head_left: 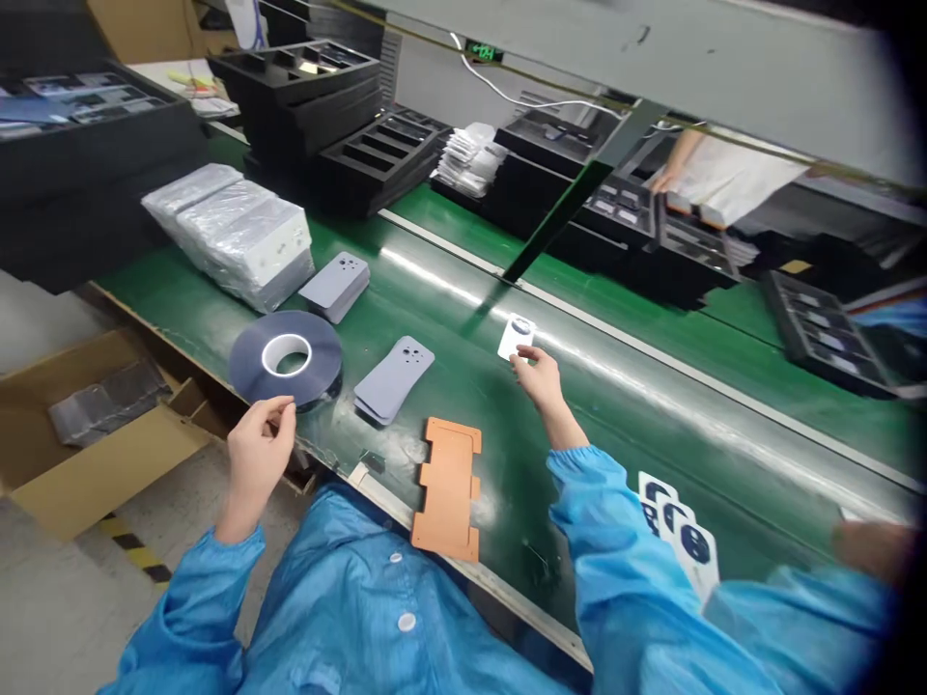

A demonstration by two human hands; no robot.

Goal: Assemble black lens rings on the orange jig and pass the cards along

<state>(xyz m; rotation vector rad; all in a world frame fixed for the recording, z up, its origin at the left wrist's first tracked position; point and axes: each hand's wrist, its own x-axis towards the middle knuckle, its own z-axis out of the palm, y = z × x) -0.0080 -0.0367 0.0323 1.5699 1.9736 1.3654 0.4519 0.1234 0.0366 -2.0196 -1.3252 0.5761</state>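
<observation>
My right hand point(540, 376) reaches out over the green conveyor belt point(652, 405) and pinches the near edge of a small white card with a dark round mark point(517, 336). My left hand point(259, 452) hovers at the table's near edge, fingers curled with thumb and forefinger pinched together, just below a large roll of dark tape point(286, 359). What the left fingers hold, if anything, is too small to make out. An orange flat jig point(449, 487) lies between my arms. A stack of grey phone-back sheets point(393, 379) sits beside the roll.
A second grey stack point(335, 285) and wrapped white bundles point(232, 232) lie at left. Black foam trays point(348, 116) are piled behind. Three white cards point(681, 526) lie by my right sleeve. A cardboard box point(87, 434) stands on the floor. Another person point(716, 174) works across the belt.
</observation>
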